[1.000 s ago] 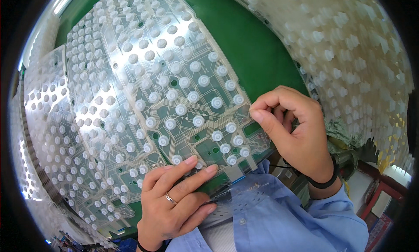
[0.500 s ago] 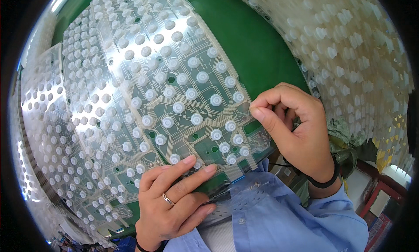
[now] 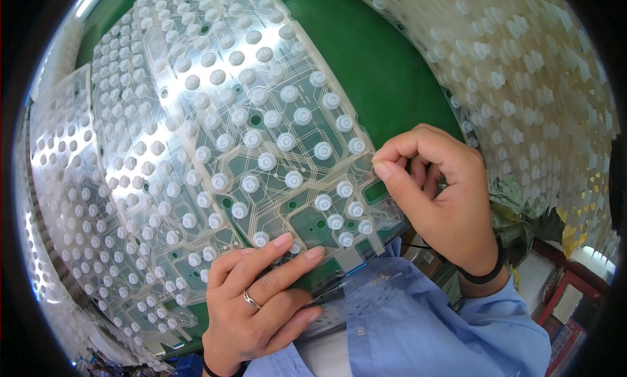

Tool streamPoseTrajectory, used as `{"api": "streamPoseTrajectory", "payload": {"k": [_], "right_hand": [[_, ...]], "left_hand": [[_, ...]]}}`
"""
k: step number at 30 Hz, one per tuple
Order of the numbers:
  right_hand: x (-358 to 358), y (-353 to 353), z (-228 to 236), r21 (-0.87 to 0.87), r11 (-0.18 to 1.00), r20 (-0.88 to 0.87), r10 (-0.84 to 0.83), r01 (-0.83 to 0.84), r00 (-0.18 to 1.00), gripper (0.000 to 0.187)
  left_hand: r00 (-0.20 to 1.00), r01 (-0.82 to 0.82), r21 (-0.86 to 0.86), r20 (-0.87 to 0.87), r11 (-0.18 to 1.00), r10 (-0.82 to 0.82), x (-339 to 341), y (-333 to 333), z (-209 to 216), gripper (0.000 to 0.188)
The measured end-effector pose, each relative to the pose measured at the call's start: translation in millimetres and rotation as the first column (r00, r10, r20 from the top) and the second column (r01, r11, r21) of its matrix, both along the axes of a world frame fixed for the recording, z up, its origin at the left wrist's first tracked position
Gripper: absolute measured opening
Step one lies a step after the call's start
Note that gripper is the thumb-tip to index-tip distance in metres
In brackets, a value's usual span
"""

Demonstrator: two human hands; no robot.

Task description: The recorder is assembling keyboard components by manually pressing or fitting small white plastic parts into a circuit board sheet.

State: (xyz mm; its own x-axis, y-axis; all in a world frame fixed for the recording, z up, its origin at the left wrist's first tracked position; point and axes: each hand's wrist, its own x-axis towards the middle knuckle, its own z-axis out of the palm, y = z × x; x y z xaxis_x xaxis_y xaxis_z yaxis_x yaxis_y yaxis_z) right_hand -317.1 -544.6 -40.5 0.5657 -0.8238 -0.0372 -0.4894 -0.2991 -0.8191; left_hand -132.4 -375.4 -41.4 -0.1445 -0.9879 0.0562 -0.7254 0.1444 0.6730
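Circuit sheet (image 3: 275, 140) lies left of right grip (image 3: 447, 191), apparently touching.

The clear dome sheet (image 3: 285, 141) has shifted — slightly leftward.

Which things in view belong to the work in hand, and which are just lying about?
In hand:
clear domed sheet
left hand, resting on its near edge
right hand, fingertips at its right edge
green surface beneath
stacked sheets, perhaps

Apparently just lying about:
crumpled greenish material
red-edged object
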Motion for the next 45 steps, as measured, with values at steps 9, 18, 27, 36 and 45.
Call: {"api": "streamPoseTrajectory", "payload": {"k": [9, 18, 27, 36, 45], "right_hand": [[5.1, 3.5, 0.4, -0.137, 0.991, -0.071, -0.004, -0.006, 0.997, 0.008], [-6.3, -4.3, -19.0, -0.485, 0.874, -0.130, -0.031, -0.036, 0.991, 0.028], [-1.8, -4.3, -28.0, -0.486, 0.873, -0.033, -0.062, 0.038, 0.998, 0.027], [-14.8, 46.4, 29.3, -0.137, 0.945, 0.213, 0.322, -0.298, 0.922, 0.031], [-3.0, 88.1, 26.3, 0.094, 0.887, 0.201, 0.428, -0.452, 0.881, 0.016]], "left_hand": [[1.000, -0.003, 0.009, 0.007, 1.000, 0.003, 0.5, 0.6, -0.1, 0.024], [1.000, -0.006, -0.011, -0.005, 1.000, 0.006, -0.1, 0.1, -1.2, 0.021], [0.999, -0.030, -0.029, -0.038, 0.999, 0.029, -1.1, -1.2, -2.0, 0.020], [0.988, -0.140, -0.144, -0.085, 0.980, 0.129, -1.1, 11.7, 16.9, 0.021], [0.894, -0.354, 0.061, -0.272, 0.933, 0.356, -12.8, 46.1, 26.0, 0.020]]}}
